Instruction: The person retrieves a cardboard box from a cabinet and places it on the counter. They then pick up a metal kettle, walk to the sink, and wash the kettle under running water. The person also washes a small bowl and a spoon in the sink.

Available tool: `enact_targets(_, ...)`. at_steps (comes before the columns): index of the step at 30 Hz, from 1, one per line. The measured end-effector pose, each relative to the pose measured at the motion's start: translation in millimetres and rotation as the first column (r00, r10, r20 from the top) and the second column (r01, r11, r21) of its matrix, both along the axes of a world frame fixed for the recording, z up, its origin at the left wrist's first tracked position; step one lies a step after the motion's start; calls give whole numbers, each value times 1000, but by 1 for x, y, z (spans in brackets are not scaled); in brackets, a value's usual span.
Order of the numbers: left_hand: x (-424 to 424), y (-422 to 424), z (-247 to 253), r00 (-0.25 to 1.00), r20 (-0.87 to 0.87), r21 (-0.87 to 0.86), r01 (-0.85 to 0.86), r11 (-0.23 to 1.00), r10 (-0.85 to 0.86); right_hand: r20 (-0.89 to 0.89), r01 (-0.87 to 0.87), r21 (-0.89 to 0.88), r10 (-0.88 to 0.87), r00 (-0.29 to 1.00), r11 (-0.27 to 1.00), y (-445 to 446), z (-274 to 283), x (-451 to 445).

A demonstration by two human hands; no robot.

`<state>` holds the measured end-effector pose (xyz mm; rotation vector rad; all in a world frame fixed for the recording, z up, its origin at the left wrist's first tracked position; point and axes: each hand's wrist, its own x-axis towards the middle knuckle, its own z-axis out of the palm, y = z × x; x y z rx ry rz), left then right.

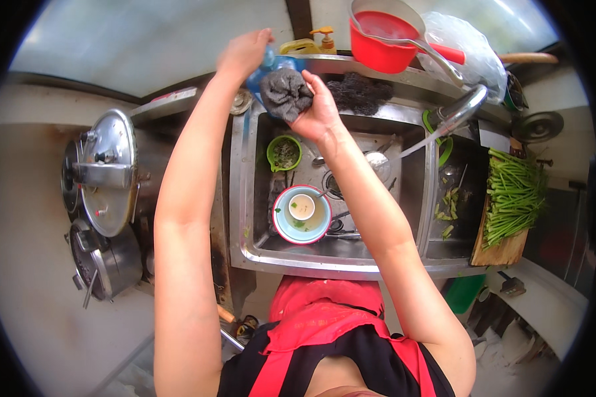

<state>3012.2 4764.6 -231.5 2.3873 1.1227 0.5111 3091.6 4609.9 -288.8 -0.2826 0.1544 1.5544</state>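
My left hand (243,54) is at the neck of a blue translucent plastic bottle (255,82), its fingers curled; motion blurs it slightly. A grey wadded scrubbing pad (285,94) rests in my right hand (319,106), in front of the bottle and above the sink's back edge. Below, in the steel sink (412,198), a light-blue enamel bowl with a red rim (279,218) holds cloudy liquid and a small white cup (302,207). A green strainer-like bowl (269,154) with scraps stands behind it. Water runs from the faucet (464,111) onto a shiny round item (378,164).
Behind the sink are a yellow pump bottle (326,43), a red dipper (382,49), a plastic bag (469,54) and dark mesh (360,94). Green stalks (511,198) lie on a wooden board (499,250) at right. Pots (114,263) and a large lid (110,208) stand left.
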Motion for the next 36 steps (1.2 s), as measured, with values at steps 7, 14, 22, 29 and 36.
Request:
enact_targets(7,-31,-104,-52,703,711,364,-328,872,-33,33,19,-113,-16,999,993,-147,-51,41)
enact_targets(14,-67,-277,-204,967,139,-219,240,946,-213,305,523,-345,-435,848,779,-284,-119,198)
enact_targets(22,-5,-321,-235,936,-35,-288,326,900,-350,758,643,-281,-245,604,712,-220,-113,313)
enact_targets(29,84,-293,-267,932,-136,-240,299,924,-337,723,601,-199,-298,624,774,-268,-150,194)
enact_targets(36,86,-285,-291,905,-117,-377,341,861,-409,886,536,7,244,-395,844,-247,-232,83)
